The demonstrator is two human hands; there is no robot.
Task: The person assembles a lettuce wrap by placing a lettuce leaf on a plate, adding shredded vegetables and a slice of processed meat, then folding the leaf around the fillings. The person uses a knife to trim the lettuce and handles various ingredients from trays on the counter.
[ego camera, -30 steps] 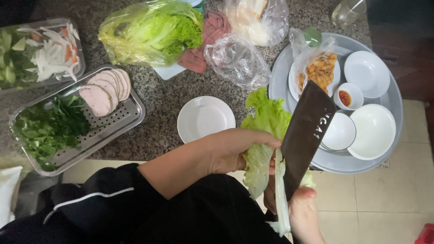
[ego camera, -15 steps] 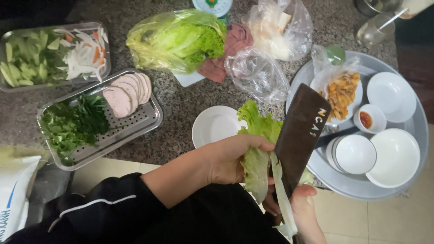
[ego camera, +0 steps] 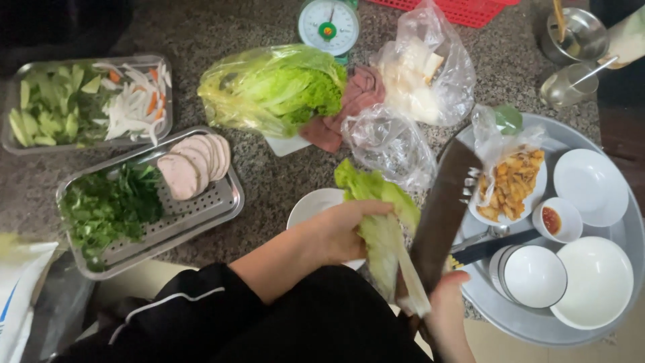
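Left to right, head view. Two steel trays at 9–10 o'clock: cut vegetables tray (ego camera: 87,104) farther back, perforated tray (ego camera: 151,202) with herbs and sliced sausage nearer, its corner overhanging the counter (ego camera: 269,181) edge. Probably perforated so the washed greens drain.

Left hand (ego camera: 342,232) wraps its fingers around a lettuce leaf (ego camera: 379,222), held off the counter over the near edge at about 6 o'clock, stem end down toward the blade. Small white plate (ego camera: 312,208) sits just behind the hand.

Right hand (ego camera: 447,316) grips the handle of a dark cleaver (ego camera: 440,215), blade edge against the leaf's stem, likely trimming in the air since there is no board under it.

Bagged lettuce (ego camera: 275,87) and scale (ego camera: 329,27) at 12 o'clock. Round tray (ego camera: 531,323) of bowls at 3 o'clock, touching the blade's far side; it hangs over the counter edge. Open room is tight: only a bare strip between the perforated tray and the plate.
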